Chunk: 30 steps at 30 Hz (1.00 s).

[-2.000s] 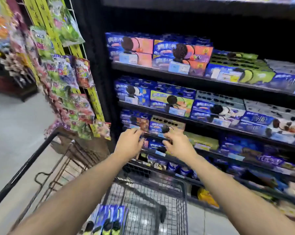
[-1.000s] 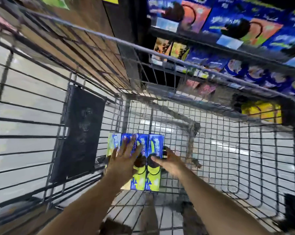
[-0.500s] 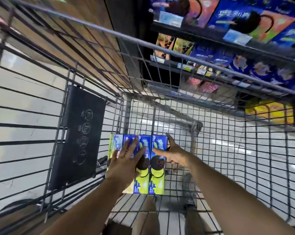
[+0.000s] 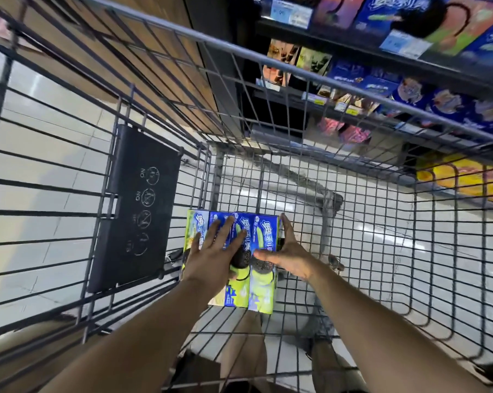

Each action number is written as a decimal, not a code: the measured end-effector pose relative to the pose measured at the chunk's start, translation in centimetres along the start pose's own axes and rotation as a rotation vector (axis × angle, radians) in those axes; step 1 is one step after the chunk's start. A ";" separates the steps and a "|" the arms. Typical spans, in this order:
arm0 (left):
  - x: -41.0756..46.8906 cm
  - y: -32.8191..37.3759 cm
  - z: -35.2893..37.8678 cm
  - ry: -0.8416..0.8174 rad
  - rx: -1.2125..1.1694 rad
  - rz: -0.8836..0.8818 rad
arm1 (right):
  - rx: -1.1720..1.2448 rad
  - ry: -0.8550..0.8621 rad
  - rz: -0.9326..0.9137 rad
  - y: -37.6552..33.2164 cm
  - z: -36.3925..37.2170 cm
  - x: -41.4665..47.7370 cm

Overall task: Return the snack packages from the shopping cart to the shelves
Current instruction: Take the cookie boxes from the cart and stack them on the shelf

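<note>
Blue-green cookie boxes [image 4: 260,290] (perhaps Oreo), left hand [image 4: 211,256] splayed atop, right hand [image 4: 285,253] flat alongside, "NO" placard [image 4: 137,205]

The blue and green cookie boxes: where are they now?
Head view: the boxes sit on the left of the grey wire cart's floor, beside the black plastic panel, under the left hand.

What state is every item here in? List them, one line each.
cookie boxes: side by side in a row on the cart bottom.
left hand: fingers spread flat on top of the row.
right hand: straight fingers against the row's right side, thumb across the top.
shopping cart: beside the shelves, holding the boxes.
black panel: fixed to the cart's wire wall.
shelves: stocked with snack packages.
</note>
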<state>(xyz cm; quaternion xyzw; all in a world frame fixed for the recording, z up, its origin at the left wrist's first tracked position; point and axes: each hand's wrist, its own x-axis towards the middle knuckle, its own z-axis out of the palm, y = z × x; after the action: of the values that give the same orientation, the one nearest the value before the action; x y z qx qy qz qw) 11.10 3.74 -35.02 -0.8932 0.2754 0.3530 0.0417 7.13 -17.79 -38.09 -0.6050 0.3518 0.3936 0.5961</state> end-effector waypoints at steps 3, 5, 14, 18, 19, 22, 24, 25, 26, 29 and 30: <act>0.4 0.0 -0.6 -0.030 -0.030 -0.012 | 0.027 0.025 -0.030 -1.2 -0.4 -1.1; 0.6 0.7 -2.7 -0.045 -0.118 -0.055 | 0.040 0.025 -0.059 -2.1 -1.5 -2.3; -4.5 10.8 -23.1 0.019 -1.447 -0.128 | -0.131 -0.072 -0.291 -12.0 -11.0 -18.9; -8.8 16.2 -32.3 -0.025 -1.549 0.117 | -0.365 -0.027 -0.411 -18.3 -15.6 -29.6; -10.0 17.5 -34.5 0.000 -1.525 0.157 | -0.409 -0.022 -0.459 -19.5 -16.6 -32.4; -13.2 21.5 -40.1 0.105 -1.521 0.236 | -0.421 -0.025 -0.554 -21.9 -19.7 -39.7; -15.6 24.3 -42.7 0.097 -1.473 0.285 | -0.430 0.008 -0.569 -22.2 -21.5 -43.8; -16.6 25.6 -43.9 0.109 -1.446 0.302 | -0.411 -0.004 -0.594 -22.3 -22.4 -45.7; -17.3 26.9 -44.9 0.139 -1.432 0.319 | -0.357 -0.019 -0.596 -22.2 -23.6 -46.8; -18.8 30.5 -47.8 0.229 -1.488 0.375 | -0.234 -0.006 -0.638 -22.0 -26.1 -51.6; -19.1 31.5 -48.6 0.265 -1.532 0.380 | -0.218 0.024 -0.654 -21.8 -26.8 -53.2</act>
<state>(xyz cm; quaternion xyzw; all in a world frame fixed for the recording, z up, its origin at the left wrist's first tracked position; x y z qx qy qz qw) 12.76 -27.14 17.61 -0.6458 0.1066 0.3360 -0.6772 4.61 -45.99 18.69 -0.7505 0.1020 0.2097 0.6183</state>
